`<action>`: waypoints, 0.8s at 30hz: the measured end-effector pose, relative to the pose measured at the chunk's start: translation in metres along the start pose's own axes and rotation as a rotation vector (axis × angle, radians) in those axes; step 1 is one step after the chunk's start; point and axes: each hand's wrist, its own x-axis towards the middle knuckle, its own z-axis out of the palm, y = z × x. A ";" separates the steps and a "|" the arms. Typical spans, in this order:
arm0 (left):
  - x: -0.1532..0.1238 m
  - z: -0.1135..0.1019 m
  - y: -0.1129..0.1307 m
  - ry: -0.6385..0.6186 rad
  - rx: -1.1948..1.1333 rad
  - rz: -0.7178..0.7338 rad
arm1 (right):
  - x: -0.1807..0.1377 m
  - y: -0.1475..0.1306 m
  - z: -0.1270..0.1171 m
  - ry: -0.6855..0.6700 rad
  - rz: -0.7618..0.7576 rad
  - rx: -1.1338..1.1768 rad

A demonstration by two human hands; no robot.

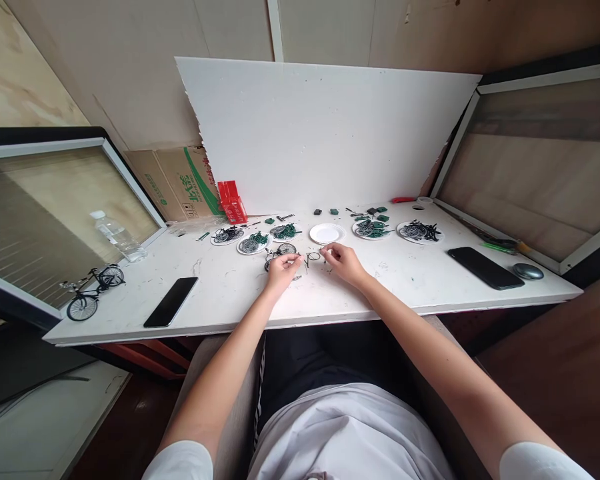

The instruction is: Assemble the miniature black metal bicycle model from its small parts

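Dark looped part [309, 257] sits between left hand [283, 272] and right hand [346, 263]. Both hands' fingers pinch together; grip unclear.

Left hand [283, 272] hid part of the bike [287, 249] behind it. Bits at right hand [344, 263] were too small to tell. Bottom edge cut both sleeves [180, 461]; right edge cropped the panel [545, 160].

The left hand [283, 270] and right hand [345, 263] were positioned over the tabletop [230, 293], fingers directed toward small dark parts [309, 257] between them. One miniature bicycle [286, 249] was located just beyond the left hand; an upright miniature bicycle [98, 289] occupied the left end. Paper plates [327, 233] formed a row behind.
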 end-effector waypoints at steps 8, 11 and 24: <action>0.006 -0.003 -0.010 0.097 0.087 0.116 | -0.004 0.024 -0.028 -0.118 0.022 -0.156; 0.006 -0.003 -0.010 0.089 0.103 0.120 | -0.007 0.021 -0.023 -0.171 0.005 -0.134; 0.006 0.001 -0.014 0.090 0.219 0.198 | -0.011 0.004 -0.005 -0.223 -0.063 -0.333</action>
